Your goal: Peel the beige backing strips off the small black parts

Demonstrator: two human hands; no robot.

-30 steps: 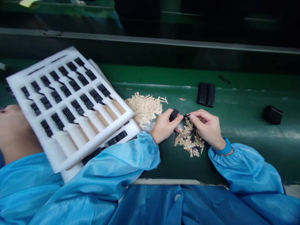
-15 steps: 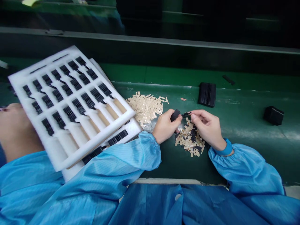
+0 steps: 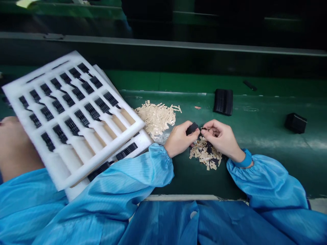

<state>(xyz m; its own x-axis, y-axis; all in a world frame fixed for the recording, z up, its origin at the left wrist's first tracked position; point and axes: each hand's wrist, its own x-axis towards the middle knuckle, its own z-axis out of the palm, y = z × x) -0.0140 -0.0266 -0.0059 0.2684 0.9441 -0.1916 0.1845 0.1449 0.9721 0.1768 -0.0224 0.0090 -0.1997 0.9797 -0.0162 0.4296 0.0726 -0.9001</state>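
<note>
My left hand (image 3: 178,139) is closed around a small black rectangular piece (image 3: 192,128), whose end sticks up between thumb and fingers. Facing it, my right hand (image 3: 222,136) pinches a tiny dark part (image 3: 203,129), mostly hidden by the fingertips. The tips of both hands nearly meet. Beneath them lies a small heap of tan flat pieces (image 3: 206,158) mixed with black bits. A larger pile of pale tan pieces (image 3: 157,117) spreads to the left of my left hand.
White foam trays (image 3: 102,146) holding rows of black slatted parts are stacked at left, beside another person's arm (image 3: 19,146). On the green work surface (image 3: 255,119) sit a ribbed black block (image 3: 223,102), a second black block (image 3: 295,123) and a thin black strip (image 3: 249,85).
My right fingertips have drawn in toward my left hand, and the dark part between them shows less now. The whole view has shifted slightly.
</note>
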